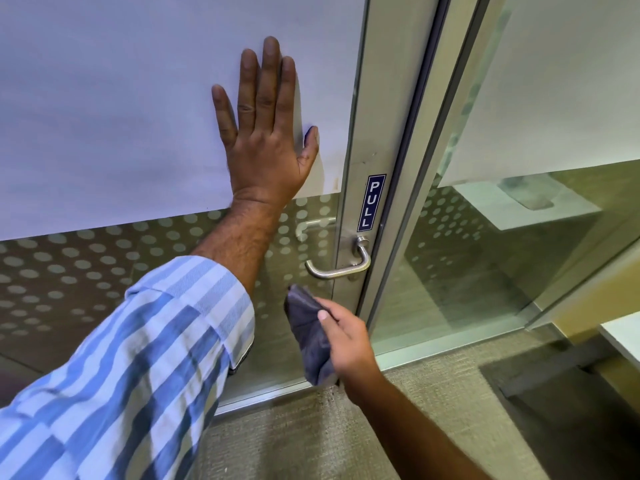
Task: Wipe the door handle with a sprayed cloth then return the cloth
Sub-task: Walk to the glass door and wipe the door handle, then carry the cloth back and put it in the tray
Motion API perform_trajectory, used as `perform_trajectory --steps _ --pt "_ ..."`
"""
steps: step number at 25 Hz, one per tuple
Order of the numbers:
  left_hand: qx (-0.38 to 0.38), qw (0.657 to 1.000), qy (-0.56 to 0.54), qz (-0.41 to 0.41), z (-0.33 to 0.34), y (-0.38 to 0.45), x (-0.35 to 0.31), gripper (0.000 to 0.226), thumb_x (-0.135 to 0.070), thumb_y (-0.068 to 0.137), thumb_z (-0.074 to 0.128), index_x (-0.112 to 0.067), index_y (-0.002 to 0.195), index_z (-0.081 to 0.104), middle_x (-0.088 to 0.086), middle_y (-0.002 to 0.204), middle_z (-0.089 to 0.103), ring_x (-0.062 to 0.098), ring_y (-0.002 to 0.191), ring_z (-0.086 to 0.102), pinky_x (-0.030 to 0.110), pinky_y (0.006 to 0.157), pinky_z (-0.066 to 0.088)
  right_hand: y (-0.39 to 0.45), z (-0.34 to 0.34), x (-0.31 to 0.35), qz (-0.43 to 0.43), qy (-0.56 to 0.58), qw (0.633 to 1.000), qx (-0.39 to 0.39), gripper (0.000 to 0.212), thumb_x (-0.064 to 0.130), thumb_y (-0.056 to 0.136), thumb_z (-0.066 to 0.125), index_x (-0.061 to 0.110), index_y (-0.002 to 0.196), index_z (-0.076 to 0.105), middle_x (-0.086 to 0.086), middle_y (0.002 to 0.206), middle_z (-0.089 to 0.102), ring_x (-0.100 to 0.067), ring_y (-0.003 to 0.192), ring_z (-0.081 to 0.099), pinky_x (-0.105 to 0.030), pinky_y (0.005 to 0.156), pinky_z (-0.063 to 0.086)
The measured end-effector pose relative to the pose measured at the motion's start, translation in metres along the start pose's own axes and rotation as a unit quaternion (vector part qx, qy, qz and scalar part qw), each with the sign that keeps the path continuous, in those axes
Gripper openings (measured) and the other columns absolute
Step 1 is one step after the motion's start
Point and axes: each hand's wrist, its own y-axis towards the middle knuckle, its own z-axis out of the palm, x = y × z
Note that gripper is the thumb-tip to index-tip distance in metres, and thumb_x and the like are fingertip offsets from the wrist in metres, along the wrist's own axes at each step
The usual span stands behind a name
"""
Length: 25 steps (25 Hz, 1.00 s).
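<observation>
A silver lever door handle (341,266) sticks out from the metal frame of a glass door (104,278), just under a blue PULL sticker (371,201). My left hand (265,133) lies flat, fingers spread, on the white frosted panel of the door, above and left of the handle. My right hand (348,336) grips a dark grey cloth (310,332), bunched and hanging down, a little below the handle and apart from it.
A fixed glass panel (502,237) stands to the right of the door frame, with a white table behind it. Beige carpet (311,438) covers the floor. A white desk edge (623,337) shows at the far right.
</observation>
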Motion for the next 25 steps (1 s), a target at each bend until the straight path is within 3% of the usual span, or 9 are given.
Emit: perform_trajectory --steps 4,8,11,13,16,18,19,21,25 --pt "0.049 0.998 -0.028 -0.004 -0.013 0.002 -0.001 0.086 -0.054 0.1 0.055 -0.012 0.17 0.028 0.015 0.176 0.03 0.039 0.163 0.028 0.066 0.13 0.015 -0.003 -0.031 0.007 0.085 0.242 0.967 0.003 0.032 0.012 0.113 0.044 0.011 0.134 0.069 -0.015 0.128 0.078 -0.032 0.125 0.072 -0.051 0.113 0.053" --pt "0.092 0.989 -0.108 0.027 -0.032 -0.024 0.007 0.089 -0.045 0.1 0.06 -0.016 0.172 0.018 0.009 0.181 0.015 0.032 0.168 0.015 0.052 0.135 0.007 -0.005 -0.069 0.017 0.118 0.33 0.936 0.039 0.036 0.017 0.114 0.043 0.005 0.141 0.063 -0.023 0.139 0.07 -0.041 0.136 0.063 -0.062 0.121 0.041" --pt "0.241 0.945 -0.209 -0.075 -0.053 -0.097 -0.016 0.065 -0.042 0.104 0.061 -0.023 0.163 0.042 -0.001 0.17 0.042 0.021 0.157 0.04 0.045 0.131 0.033 -0.006 -0.105 0.025 0.12 0.355 0.925 0.066 0.038 0.021 0.111 0.047 0.005 0.141 0.063 -0.025 0.143 0.067 -0.043 0.138 0.059 -0.061 0.121 0.041" --pt "0.343 0.85 -0.318 -0.243 -0.068 -0.152 -0.05 0.034 -0.038 0.108 0.061 -0.018 0.134 0.069 0.005 0.129 0.076 0.021 0.118 0.072 0.044 0.106 0.059 -0.007 -0.129 0.031 0.115 0.372 0.918 0.079 0.035 0.023 0.108 0.051 0.01 0.135 0.069 -0.023 0.142 0.068 -0.037 0.129 0.066 -0.056 0.114 0.047" --pt "0.378 0.569 -0.461 -0.567 -0.091 -0.2 -0.114 0.043 -0.041 0.116 0.044 -0.014 0.104 0.075 0.0 0.077 0.078 0.021 0.074 0.069 0.035 0.072 0.056 -0.006 -0.168 0.033 0.121 0.399 0.904 0.092 0.032 0.023 0.104 0.055 0.014 0.128 0.074 -0.02 0.139 0.071 -0.03 0.119 0.073 -0.049 0.103 0.06" --pt "0.404 0.406 -0.513 -0.639 -0.105 -0.216 -0.158 0.057 -0.054 0.115 0.031 -0.016 0.105 0.072 -0.002 0.072 0.073 0.015 0.064 0.069 0.029 0.063 0.057 -0.006 -0.2 0.03 0.125 0.409 0.899 0.1 0.031 0.022 0.105 0.054 0.015 0.125 0.076 -0.019 0.136 0.073 -0.029 0.116 0.076 -0.046 0.093 0.064" --pt "0.414 0.366 -0.538 -0.636 -0.109 -0.221 -0.178 0.059 -0.057 0.114 0.029 -0.016 0.106 0.072 -0.001 0.074 0.071 0.013 0.061 0.069 0.029 0.059 0.059 -0.006 -0.217 0.028 0.123 0.409 0.898 0.104 0.032 0.022 0.106 0.053 0.013 0.129 0.073 -0.02 0.138 0.071 -0.03 0.117 0.075 -0.045 0.092 0.064" --pt "0.414 0.344 -0.576 -0.616 -0.116 -0.228 -0.216 0.053 -0.052 0.114 0.035 -0.015 0.114 0.073 0.004 0.085 0.076 0.013 0.066 0.073 0.03 0.056 0.06 -0.008 -0.251 0.022 0.117 0.396 0.905 0.105 0.035 0.021 0.11 0.049 0.009 0.139 0.066 -0.024 0.142 0.068 -0.031 0.12 0.073 -0.045 0.093 0.063" --pt "0.429 0.381 -0.61 -0.547 -0.12 -0.226 -0.29 0.021 -0.036 0.102 0.058 -0.021 0.108 0.072 0.005 0.105 0.079 0.015 0.083 0.079 0.034 0.057 0.061 -0.017 -0.325 0.015 0.103 0.349 0.929 0.07 0.036 0.018 0.112 0.046 0.008 0.142 0.065 -0.022 0.14 0.07 -0.031 0.121 0.072 -0.043 0.096 0.063"
